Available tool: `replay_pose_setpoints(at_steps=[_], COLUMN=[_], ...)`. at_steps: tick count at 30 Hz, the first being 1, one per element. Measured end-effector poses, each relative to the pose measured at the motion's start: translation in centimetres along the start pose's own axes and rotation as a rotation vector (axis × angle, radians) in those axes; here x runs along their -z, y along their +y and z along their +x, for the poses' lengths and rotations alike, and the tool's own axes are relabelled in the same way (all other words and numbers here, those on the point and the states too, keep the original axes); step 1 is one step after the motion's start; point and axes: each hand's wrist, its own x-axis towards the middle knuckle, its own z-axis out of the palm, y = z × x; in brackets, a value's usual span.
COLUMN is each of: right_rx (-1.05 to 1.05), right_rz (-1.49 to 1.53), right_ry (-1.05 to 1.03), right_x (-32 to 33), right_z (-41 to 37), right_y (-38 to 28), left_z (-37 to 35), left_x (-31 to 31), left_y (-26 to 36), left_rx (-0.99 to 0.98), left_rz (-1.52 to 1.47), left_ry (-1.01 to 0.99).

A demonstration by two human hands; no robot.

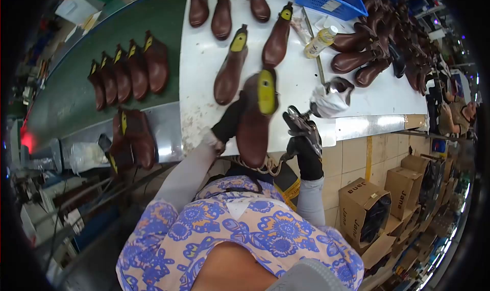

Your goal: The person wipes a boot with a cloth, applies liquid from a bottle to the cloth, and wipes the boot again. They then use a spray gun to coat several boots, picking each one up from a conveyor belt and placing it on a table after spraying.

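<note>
My left hand (230, 118), in a black glove, grips a brown ankle boot (252, 138) by its side. The boot is raised over the near table edge, its yellow heel-end panel facing up. My right hand (308, 155), also black-gloved, is closed around a silver metal spray gun (302, 121). A coiled hose (268, 167) runs toward that hand. Beyond the gun is a cup wrapped in white cloth (326, 103), which appears joined to it. Just past the held boot, two more brown boots, a left one (230, 69) and a right one (276, 43), lie on the white table.
The white table (204, 112) has more boots at its far side, a blue basket (332, 2), a yellowish bottle (320, 42) and a boot pile (377, 51). Boots (130, 71) stand on the green conveyor at left. Cardboard boxes (360, 204) stand on the floor at right.
</note>
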Motion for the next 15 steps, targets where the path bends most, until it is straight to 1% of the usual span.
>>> replay_pose_setpoints(at_steps=[1,3,5,7,9,10,11,12,13,14,15], right_rx=[0.004,-0.028,-0.011,0.005,-0.002,0.048,0.095,0.032,0.025,0.018,0.007], right_rz=[0.011,-0.018,0.026,0.066,0.026,0.04,0.054,0.13,0.168,0.145,0.12], right_ry=[0.043,0.184,0.23,0.342,0.34,0.337,0.328,0.308,0.315,0.344,0.369], right_x=[0.5,1.9,3.0,4.2,6.1,6.4,6.8,7.4,7.7,8.6,8.7], right_z=[0.5,1.9,3.2,4.6,6.2,7.0,7.9,9.0,9.4,10.0,10.6], right_y=[-0.4,0.0,0.0,0.1,0.6,0.7,0.8,1.1,1.2,2.0,2.0], left_z=[1.8,5.3,8.2,11.5,15.2,16.3,16.9,17.4,17.5,17.5,17.1], left_x=[-2.1,-5.0,-7.2,-6.8,-4.3,-3.2,-3.6,-3.8,-4.0,-4.6,-6.0], left_y=[-0.5,-1.0,-0.9,-2.0,-4.0,-5.0,-4.9,-4.7,-4.5,-4.6,-4.1], left_rx=[0.049,0.083,0.207,0.227,0.272,0.192,0.198,-0.075,-0.367,-0.375,-0.361], left_rz=[0.042,0.415,0.315,0.32,0.483,0.573,0.57,1.087,1.595,1.589,1.589], left_ry=[0.084,0.132,0.1,0.08,0.03,0.046,0.047,0.045,0.039,0.11,0.129])
